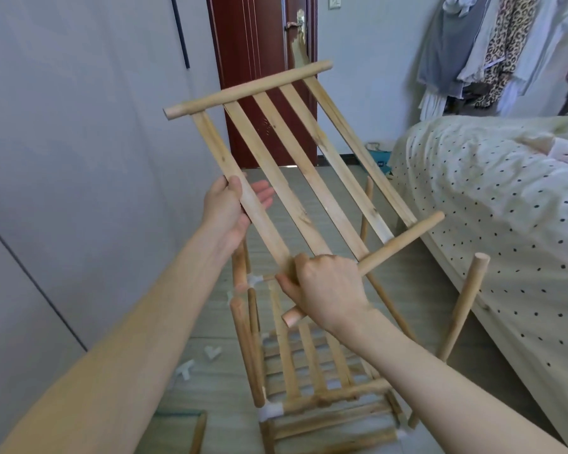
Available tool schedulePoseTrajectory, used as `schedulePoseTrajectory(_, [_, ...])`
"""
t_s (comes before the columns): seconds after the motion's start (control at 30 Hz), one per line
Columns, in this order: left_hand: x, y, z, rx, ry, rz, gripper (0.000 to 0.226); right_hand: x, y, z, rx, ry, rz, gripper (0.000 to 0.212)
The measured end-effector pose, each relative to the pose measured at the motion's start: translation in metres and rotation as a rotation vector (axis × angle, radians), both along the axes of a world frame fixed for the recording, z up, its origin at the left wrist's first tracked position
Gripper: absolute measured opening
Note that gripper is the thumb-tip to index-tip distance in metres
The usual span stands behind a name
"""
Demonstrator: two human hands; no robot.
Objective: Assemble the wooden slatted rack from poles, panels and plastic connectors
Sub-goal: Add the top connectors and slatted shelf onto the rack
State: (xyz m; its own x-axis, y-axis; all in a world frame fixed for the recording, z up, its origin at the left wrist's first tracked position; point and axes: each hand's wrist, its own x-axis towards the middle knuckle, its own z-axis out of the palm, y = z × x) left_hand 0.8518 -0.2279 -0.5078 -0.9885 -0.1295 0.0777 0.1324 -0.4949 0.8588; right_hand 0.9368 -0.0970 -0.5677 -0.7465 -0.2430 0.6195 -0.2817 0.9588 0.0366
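A person's left hand (230, 209) and right hand (325, 288) grip a slatted panel (295, 165) aloft above the half-built rack (312, 381), between wall (79, 126) and bed (492, 198); no writing legible.

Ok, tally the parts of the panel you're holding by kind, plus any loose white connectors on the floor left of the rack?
Flat slats in the slatted panel: 5
Round end poles: 2
Loose white connectors on the floor: 2
Total: 9
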Motion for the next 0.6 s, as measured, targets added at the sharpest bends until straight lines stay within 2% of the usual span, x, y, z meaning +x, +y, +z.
schedulePoseTrajectory(0.07, [-0.001, 0.003, -0.005, 0.007, -0.010, -0.029, 0.020, -0.003, 0.011, 0.001, -0.111, -0.040, 0.079, 0.048])
schedulePoseTrajectory(0.17, [-0.003, 0.009, -0.001, 0.057, -0.017, -0.069, 0.020, -0.007, 0.024, 0.006, -0.226, 0.143, 0.105, 0.041])
schedulePoseTrajectory(0.3, [-0.007, 0.012, 0.011, -0.006, -0.025, -0.046, 0.019, -0.012, 0.027, 0.011, -0.272, 0.277, 0.104, 0.036])
schedulePoseTrajectory(0.43, [0.001, 0.012, 0.003, -0.127, -0.006, -0.006, 0.019, -0.016, 0.030, 0.020, -0.542, 0.194, 0.060, 0.026])
schedulePoseTrajectory(0.53, [0.008, 0.014, -0.005, -0.168, 0.037, -0.046, 0.019, -0.030, 0.035, 0.018, -0.571, 0.078, -0.043, 0.038])
schedulePoseTrajectory(0.6, [0.011, 0.018, -0.007, -0.226, 0.062, -0.040, 0.019, -0.033, 0.034, 0.019, -0.595, 0.056, -0.021, 0.042])
